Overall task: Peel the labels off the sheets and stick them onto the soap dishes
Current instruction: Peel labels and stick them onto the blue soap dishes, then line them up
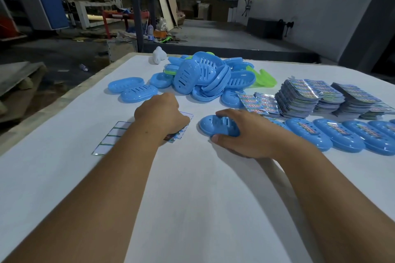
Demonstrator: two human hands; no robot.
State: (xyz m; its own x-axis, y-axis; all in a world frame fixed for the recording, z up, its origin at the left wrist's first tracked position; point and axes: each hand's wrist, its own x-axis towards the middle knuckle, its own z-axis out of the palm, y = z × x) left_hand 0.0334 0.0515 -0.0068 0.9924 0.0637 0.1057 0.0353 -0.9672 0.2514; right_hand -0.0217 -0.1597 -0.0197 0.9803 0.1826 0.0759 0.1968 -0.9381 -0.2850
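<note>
Just right of the table's middle, a blue soap dish (pixel 215 126) lies upside down on the white table (pixel 192 188), slots showing and no label on it; the right hand (pixel 245 134) grips it, fingers curled over its top, thumb at its near edge. Left of it, the left hand (pixel 164 113) rests, fingers curled, on a label sheet (pixel 181 132); what they pinch is hidden. Farther left lies an emptied backing sheet (pixel 109 139). Labelled dishes (pixel 342 134) line the right, stacked sheets (pixel 316 98) behind them, piled dishes (pixel 203 74) beyond.
</note>
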